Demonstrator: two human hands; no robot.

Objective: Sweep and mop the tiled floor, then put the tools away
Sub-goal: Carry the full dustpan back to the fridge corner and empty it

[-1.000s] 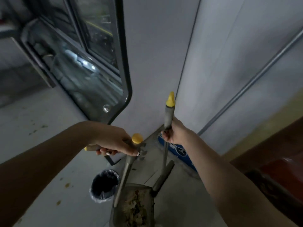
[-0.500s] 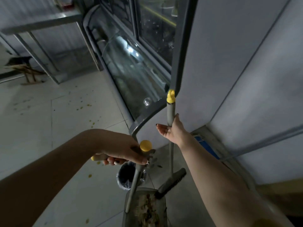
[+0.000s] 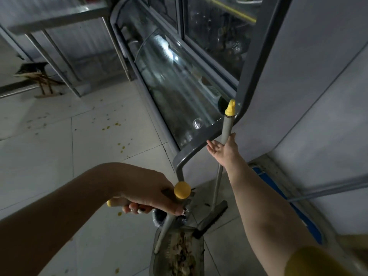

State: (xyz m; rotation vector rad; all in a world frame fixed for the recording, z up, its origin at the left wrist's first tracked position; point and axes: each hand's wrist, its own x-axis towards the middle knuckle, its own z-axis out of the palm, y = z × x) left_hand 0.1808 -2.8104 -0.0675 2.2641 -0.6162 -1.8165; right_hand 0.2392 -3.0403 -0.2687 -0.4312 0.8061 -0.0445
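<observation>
The dustpan [image 3: 156, 263], loaded with debris, is gripped by its handle in the left hand [image 3: 151, 196]. The broom [image 3: 226, 128] is propped upright against the right hand [image 3: 225, 151], fingers spread loose, thumb probably unhooked (pretty dim). Its head is parked at the dustpan's rim.

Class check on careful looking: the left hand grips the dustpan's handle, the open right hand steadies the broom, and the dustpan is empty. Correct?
No: the head view shows the dustpan full of swept debris. The left hand and right hand are as stated.
</observation>
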